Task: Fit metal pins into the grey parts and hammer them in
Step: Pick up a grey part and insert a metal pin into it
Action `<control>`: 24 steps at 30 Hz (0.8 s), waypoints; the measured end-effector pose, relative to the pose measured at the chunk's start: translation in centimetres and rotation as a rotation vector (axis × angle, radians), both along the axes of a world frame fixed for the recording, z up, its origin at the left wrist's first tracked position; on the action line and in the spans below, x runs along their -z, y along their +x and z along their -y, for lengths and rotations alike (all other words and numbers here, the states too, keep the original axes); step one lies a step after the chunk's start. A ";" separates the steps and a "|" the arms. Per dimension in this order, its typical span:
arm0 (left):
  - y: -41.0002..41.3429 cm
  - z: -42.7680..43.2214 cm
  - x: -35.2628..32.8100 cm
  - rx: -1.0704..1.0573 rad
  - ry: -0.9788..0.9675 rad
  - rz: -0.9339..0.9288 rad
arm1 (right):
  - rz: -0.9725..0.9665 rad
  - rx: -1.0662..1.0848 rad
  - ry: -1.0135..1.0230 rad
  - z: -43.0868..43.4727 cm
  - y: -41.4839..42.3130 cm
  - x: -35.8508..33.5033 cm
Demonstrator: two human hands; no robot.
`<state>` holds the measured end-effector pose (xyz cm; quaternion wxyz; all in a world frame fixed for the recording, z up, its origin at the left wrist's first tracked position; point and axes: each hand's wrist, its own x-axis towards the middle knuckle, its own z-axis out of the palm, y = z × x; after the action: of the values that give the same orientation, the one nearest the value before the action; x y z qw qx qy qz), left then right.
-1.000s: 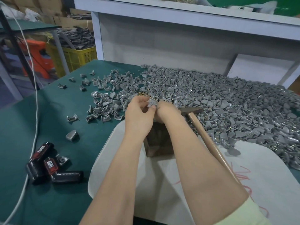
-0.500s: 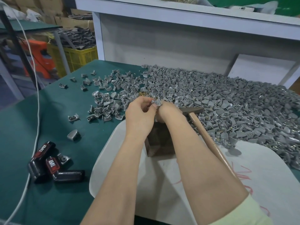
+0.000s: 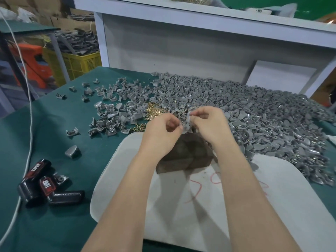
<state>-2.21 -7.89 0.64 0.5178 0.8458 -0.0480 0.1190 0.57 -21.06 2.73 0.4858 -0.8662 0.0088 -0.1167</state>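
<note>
Above the wooden block [image 3: 183, 155], right hand [image 3: 209, 124] and left hand [image 3: 163, 132] pinch a grey part [image 3: 188, 122], fingers curled. Risk: one of the brass pins [image 3: 154, 110], heaped left beyond the block, entering askew and slipping into the grey heap [image 3: 263, 113] to its right. Green table cover [image 3: 51, 113] beneath; yellow crate [image 3: 81, 64] far left.

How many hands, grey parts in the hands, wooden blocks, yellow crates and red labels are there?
Hands: 2, left hand and right hand
Grey part held: 1
Wooden block: 1
Yellow crate: 1
Red labels: 2
Total: 7
</note>
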 end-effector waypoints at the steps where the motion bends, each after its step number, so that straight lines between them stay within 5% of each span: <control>1: -0.2 0.3 0.0 0.012 0.121 -0.027 | -0.001 -0.006 0.001 0.4 -0.6 0.2; 4: -0.7 0.6 -0.2 -0.002 0.432 -0.075 | 0.030 0.001 -0.050 0.9 -1.6 1.0; 7: -0.9 0.5 -0.4 -0.016 0.476 -0.076 | 0.095 0.023 -0.045 0.5 -2.2 1.7; 16: -0.6 0.7 -0.6 0.103 0.072 0.176 | 0.134 -0.063 0.115 -0.3 -2.8 1.5; 21: -0.4 0.8 -0.8 0.106 -0.082 0.167 | -0.059 -0.102 0.682 -0.7 -3.0 1.2; 24: -0.6 0.8 -0.9 0.118 -0.151 0.135 | -0.129 -0.165 0.847 -0.6 -3.2 1.2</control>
<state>-2.78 -8.70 1.52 0.5819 0.7901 -0.1232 0.1483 -2.64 -20.43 1.53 0.8044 -0.5938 0.0172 -0.0093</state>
